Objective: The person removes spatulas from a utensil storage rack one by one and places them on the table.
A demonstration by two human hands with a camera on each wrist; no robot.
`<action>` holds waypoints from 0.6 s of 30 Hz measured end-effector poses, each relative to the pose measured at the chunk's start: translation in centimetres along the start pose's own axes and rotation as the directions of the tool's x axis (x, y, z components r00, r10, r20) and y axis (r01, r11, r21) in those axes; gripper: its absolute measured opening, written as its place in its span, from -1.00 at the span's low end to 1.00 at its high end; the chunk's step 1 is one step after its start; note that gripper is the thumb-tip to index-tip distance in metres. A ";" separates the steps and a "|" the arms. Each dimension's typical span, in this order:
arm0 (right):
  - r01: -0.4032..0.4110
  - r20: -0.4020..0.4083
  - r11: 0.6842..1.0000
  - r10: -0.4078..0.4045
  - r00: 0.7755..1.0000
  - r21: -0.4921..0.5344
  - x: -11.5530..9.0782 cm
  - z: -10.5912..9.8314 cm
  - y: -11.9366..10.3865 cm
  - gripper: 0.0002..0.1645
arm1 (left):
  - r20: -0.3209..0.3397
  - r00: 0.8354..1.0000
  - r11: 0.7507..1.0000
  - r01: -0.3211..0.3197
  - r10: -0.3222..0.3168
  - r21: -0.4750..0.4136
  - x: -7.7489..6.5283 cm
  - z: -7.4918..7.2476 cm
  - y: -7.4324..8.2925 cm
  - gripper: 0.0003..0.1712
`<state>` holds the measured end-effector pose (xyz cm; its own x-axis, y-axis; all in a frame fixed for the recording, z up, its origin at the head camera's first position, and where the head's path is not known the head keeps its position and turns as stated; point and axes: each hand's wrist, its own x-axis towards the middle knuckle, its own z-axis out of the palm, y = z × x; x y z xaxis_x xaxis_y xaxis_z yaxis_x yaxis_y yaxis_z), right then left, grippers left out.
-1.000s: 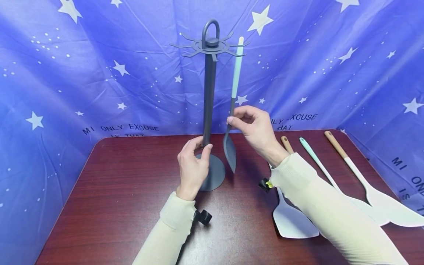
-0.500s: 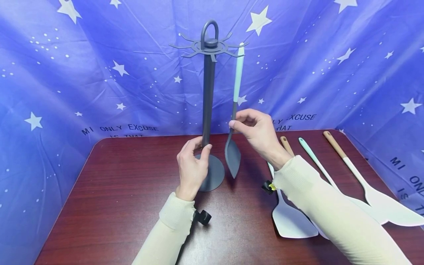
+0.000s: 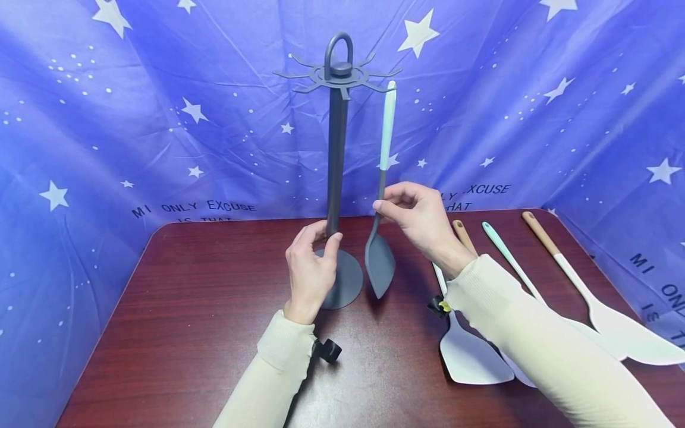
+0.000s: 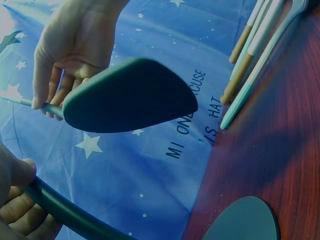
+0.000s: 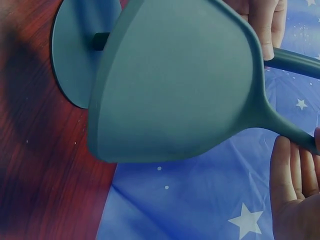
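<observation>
A dark grey utensil stand [image 3: 337,160] with a round base and a ring of hooks on top stands upright on the table. Low on its pole, my left hand [image 3: 313,270] grips it with thumb and fingers. To the right of the pole, my right hand [image 3: 420,223] pinches the grey shaft of a spatula [image 3: 380,267] with a mint handle. The spatula hangs nearly upright, head down, its handle tip at the end of a hook; whether it is caught there I cannot tell. Its broad head [image 5: 175,85] fills much of the right wrist view.
On the right of the dark red table [image 3: 214,333] lie several utensils: a white-headed turner [image 3: 473,353], one with a mint handle [image 3: 500,241] and one with a wooden handle [image 3: 543,233]. My right sleeve partly covers them. A blue star-printed cloth [image 3: 241,119] hangs behind.
My right hand has moved down and slightly right with the spatula, so the handle tip has dropped from above the hooks to hook height. The spatula head has turned. My left hand stays on the pole.
</observation>
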<state>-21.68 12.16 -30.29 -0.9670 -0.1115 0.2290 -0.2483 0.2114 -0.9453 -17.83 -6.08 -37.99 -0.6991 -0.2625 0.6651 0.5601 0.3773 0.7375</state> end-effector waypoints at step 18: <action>-0.067 0.058 0.988 0.076 0.995 -0.137 -0.7 -0.4 0.5 -0.76 | 0.000 1.000 1.000 0.003 -0.003 -0.002 0.0 0.0 -0.1 -0.82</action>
<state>-21.16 12.77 -30.85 -0.9781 -0.1512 0.1428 -0.1880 0.3491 -0.9180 -17.88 -6.10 -38.06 -0.7005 -0.2634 0.6633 0.5592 0.3750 0.7394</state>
